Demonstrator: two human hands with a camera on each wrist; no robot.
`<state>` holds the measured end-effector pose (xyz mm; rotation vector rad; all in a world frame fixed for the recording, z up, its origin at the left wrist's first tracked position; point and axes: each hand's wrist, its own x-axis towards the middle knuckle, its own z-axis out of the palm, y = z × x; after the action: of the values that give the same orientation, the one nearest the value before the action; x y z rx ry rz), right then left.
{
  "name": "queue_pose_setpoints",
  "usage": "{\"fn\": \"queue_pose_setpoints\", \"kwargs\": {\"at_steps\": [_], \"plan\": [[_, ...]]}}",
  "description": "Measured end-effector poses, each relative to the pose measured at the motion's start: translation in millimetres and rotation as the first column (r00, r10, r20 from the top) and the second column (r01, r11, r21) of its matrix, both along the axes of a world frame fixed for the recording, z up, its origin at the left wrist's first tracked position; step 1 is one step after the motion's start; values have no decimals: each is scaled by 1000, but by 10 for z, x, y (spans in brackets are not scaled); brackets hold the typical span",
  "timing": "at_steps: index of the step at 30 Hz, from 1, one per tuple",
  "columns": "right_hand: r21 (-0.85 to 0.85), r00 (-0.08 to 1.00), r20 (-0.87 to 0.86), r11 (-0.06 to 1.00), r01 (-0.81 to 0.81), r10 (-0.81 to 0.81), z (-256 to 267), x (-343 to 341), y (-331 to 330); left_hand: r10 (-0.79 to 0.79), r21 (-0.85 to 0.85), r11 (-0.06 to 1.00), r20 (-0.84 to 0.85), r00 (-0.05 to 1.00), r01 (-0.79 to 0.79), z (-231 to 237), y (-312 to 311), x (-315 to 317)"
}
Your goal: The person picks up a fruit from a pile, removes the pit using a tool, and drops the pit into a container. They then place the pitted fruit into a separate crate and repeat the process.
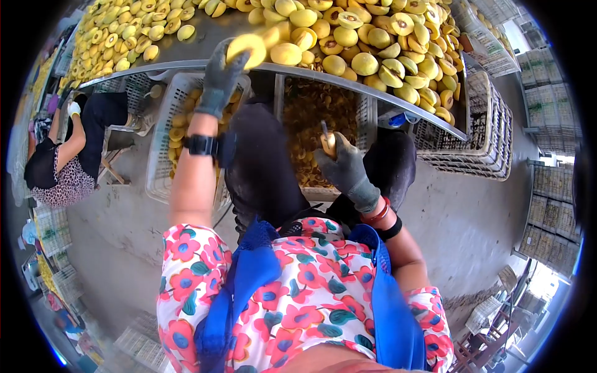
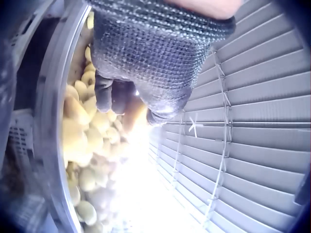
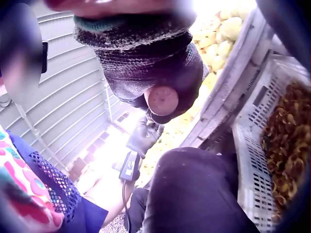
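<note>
**Loose grip, crowded rim: spills threatened at the fruit table**

Above the near edge of a metal table (image 1: 214,31), a worker's gloved left hand (image 1: 222,78) pinched a halved yellow fruit (image 1: 254,46), which blurred in the head view. The right hand (image 1: 346,171), lower and over the knees, was curled round a wooden-handled tool (image 1: 328,144), its metal tip upward. A slack pinch on smooth skin could have sent the half over the rim, perhaps into the fruit crate (image 1: 160,143) below the edge at left. Should the hands have met carelessly, that tip might have slipped into the left glove. Toward the near right corner, a heaped pile (image 1: 364,64) pressed close to the rim; a nudge there could have started fruit rolling off. A piece falling near the middle of the edge risked landing among brown scraps (image 1: 311,112) in the scrap crate (image 3: 247,167).
</note>
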<state>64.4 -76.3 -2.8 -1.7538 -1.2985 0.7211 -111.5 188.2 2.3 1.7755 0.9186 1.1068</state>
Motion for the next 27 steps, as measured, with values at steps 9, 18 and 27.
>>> {"fn": "queue_pose_setpoints", "kwargs": {"at_steps": [9,18,27], "plan": [[325,987,161,943,-75,23,321,-186,147,-234,-56,968,172,957,246,296,-1448,295],[321,997,42,944,-72,62,228,-164,-14,-223,136,971,198,955,198,267,-1767,504],[-46,228,-970,859,-511,83,455,52,-136,-303,-148,910,402,864,388,234,-1784,444]]}}
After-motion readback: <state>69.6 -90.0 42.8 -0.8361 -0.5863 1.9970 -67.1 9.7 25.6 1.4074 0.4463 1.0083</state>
